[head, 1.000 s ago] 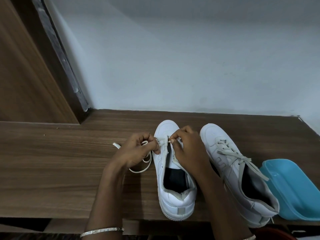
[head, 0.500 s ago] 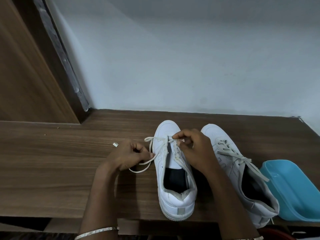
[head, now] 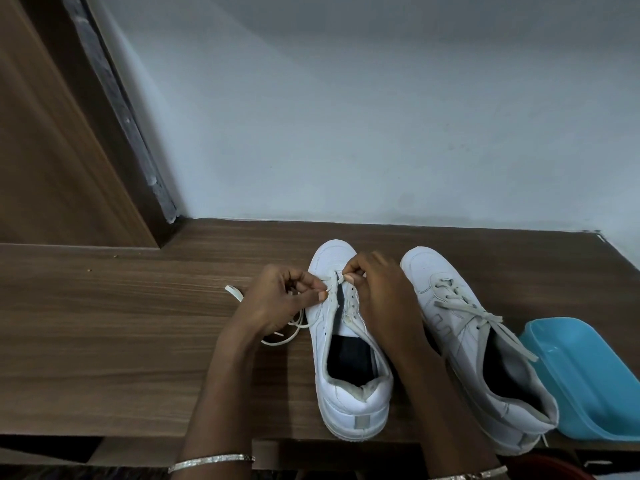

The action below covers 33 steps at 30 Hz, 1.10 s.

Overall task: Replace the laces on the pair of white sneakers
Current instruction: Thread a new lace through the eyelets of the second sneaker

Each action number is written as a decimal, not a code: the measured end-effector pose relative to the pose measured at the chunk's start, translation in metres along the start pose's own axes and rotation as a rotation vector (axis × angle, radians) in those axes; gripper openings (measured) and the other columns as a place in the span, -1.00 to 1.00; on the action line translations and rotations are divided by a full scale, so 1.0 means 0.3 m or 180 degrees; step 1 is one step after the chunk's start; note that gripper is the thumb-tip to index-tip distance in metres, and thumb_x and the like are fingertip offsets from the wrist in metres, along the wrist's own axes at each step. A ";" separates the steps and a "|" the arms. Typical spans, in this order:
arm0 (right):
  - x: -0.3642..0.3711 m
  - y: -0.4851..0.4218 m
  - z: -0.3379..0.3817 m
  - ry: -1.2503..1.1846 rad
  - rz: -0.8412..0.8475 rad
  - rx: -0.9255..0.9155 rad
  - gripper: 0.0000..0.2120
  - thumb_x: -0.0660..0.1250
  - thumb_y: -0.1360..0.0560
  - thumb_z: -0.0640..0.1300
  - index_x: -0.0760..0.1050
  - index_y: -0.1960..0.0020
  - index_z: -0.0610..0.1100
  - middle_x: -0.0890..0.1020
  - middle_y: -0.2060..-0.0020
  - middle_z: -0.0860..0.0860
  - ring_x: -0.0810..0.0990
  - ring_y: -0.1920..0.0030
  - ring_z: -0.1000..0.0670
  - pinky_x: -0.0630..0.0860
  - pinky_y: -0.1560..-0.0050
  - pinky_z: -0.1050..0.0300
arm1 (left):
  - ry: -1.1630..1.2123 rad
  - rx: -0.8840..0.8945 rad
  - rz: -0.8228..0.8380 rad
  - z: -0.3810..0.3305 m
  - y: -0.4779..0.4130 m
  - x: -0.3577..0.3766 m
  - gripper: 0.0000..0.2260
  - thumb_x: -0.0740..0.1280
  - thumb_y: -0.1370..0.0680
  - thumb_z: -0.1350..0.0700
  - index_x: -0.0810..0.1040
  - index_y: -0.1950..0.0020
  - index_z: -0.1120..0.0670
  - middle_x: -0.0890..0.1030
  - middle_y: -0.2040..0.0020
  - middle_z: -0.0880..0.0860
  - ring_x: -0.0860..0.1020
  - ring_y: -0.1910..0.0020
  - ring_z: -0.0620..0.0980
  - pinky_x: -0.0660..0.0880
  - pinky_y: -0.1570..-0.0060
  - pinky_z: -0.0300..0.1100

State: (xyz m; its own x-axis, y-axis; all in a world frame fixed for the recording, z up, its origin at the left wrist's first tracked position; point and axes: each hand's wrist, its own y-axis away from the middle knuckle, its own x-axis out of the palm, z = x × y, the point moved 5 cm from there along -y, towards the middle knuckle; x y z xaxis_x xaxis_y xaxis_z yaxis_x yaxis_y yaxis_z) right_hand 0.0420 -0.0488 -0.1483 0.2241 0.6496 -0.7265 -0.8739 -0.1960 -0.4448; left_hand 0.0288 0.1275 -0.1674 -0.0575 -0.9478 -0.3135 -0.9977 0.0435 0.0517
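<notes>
1. Setting: a pale wall [head: 346,116] backs a brown wooden tabletop [head: 104,341]. A tall wooden panel [head: 52,133] stands at the far left.
2. Cream lace [head: 232,292]: its free end lies flat on the tabletop just left of the left hand. A loose loop trails on the surface below that hand, beside the shoe's left flank.
3. Left hand [head: 277,303]: fingers curled, thumb and forefinger pinching the cream lace close to the left eyelet row. A silver bangle [head: 211,460] sits on the wrist.
4. Centre sneaker [head: 349,407]: white, upright on its sole, toe toward the wall, heel at the near table edge. The cream lace runs through the foremost eyelets only. The rearward eyelets show bare, and the dark insole is exposed.
5. Right hand [head: 384,303]: fingers curled, thumb and forefinger pinching the cream lace over the front eyelets, tips nearly meeting those of the left hand. The hand lies between the two shoes.
6. Second sneaker [head: 446,317]: white, just right of the right hand, toe toward the wall. A grey lace [head: 485,317] is threaded through its eyelets, with the ends lying loose across the opening.
7. Blue tray [head: 595,382]: plastic, close against the second sneaker's right side. Contact between them cannot be confirmed.
</notes>
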 end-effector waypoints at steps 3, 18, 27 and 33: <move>0.012 -0.002 -0.012 -0.0262 0.0006 0.0035 -0.91 0.34 -0.55 -0.24 0.55 0.08 -0.08 0.56 0.11 0.08 0.52 0.07 -0.04 0.43 0.09 0.03 | -0.0107 0.0038 -0.0042 0.004 -0.005 0.005 -0.94 0.53 -0.47 0.17 0.72 0.15 0.02 0.65 0.30 0.10 0.41 0.46 -0.18 0.35 0.40 -0.24; 0.020 -0.001 -0.049 -0.0806 -0.0192 0.0505 -0.91 0.37 -0.53 -0.31 0.55 0.12 -0.15 0.62 0.18 0.05 0.54 0.14 0.08 0.41 0.10 0.23 | -0.0125 0.0051 0.0169 -0.007 0.005 0.022 -0.90 0.39 -0.60 0.11 0.64 0.09 0.09 0.59 0.23 0.00 0.44 0.35 -0.13 0.37 0.37 -0.24; -0.033 0.000 -0.077 -0.1269 0.0347 0.0785 -0.90 0.51 -0.45 -0.27 0.69 0.09 -0.10 0.68 0.26 0.10 0.62 0.25 0.16 0.51 0.18 0.39 | 0.0034 0.0034 0.0084 -0.004 0.002 -0.003 -0.88 0.53 -0.47 0.15 0.70 0.00 0.08 0.63 0.25 0.09 0.52 0.25 -0.09 0.43 0.16 -0.16; 0.000 0.003 -0.045 -0.0516 0.0058 0.0143 -0.88 0.42 -0.48 -0.27 0.57 0.13 -0.07 0.55 0.21 0.16 0.51 0.17 0.10 0.46 0.14 0.10 | -0.0013 0.0033 0.0036 -0.010 0.005 -0.007 -0.87 0.56 -0.43 0.24 0.71 0.05 0.13 0.64 0.35 0.00 0.54 0.37 -0.19 0.46 0.25 -0.28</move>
State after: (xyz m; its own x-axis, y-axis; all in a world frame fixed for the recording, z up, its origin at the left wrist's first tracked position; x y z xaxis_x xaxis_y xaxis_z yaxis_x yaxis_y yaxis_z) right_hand 0.0470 -0.0589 -0.1558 0.1386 0.7569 -0.6387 -0.8964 -0.1782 -0.4058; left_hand 0.0276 0.1286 -0.1639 -0.0690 -0.9459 -0.3170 -0.9973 0.0576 0.0453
